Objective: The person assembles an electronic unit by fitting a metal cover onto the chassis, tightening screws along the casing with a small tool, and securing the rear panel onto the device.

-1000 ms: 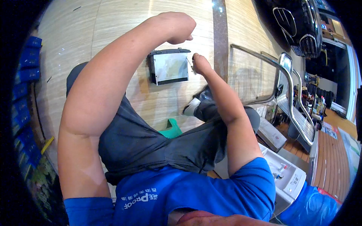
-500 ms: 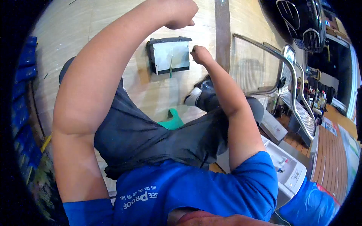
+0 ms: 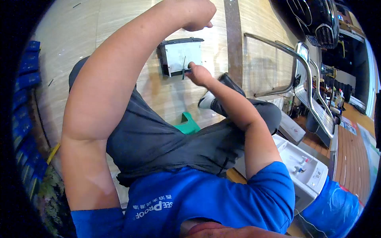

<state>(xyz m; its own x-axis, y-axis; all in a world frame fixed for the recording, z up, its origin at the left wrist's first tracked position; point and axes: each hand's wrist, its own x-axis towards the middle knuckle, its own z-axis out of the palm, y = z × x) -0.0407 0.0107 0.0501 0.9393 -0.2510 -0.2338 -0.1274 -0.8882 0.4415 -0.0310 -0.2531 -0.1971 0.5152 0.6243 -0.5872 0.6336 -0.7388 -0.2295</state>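
Note:
A pale, flat-topped box-like unit with dark edges (image 3: 174, 53) sits on the floor ahead of me. A screwdriver with a dark green handle (image 3: 183, 73) lies across its near edge. My right hand (image 3: 199, 74) is at the unit's near right corner, fingers curled close beside the screwdriver handle; whether they touch it I cannot tell. Something small and dark shows at those fingertips. Beyond the unit, my left hand (image 3: 200, 15) is closed, its back towards me and a fingertip showing at the right; what it holds, if anything, is hidden.
A green plastic stool (image 3: 188, 123) shows between my legs. To the right stand a chrome-framed chair (image 3: 305, 67) and a white water dispenser (image 3: 305, 166). Blue packages (image 3: 27, 83) are stacked at the left. A dark strip (image 3: 233, 39) crosses the tiled floor.
My right hand has moved left and nearer to me, from beside the unit to the screwdriver handle. My left hand stays beyond the unit. The whole view has shifted slightly.

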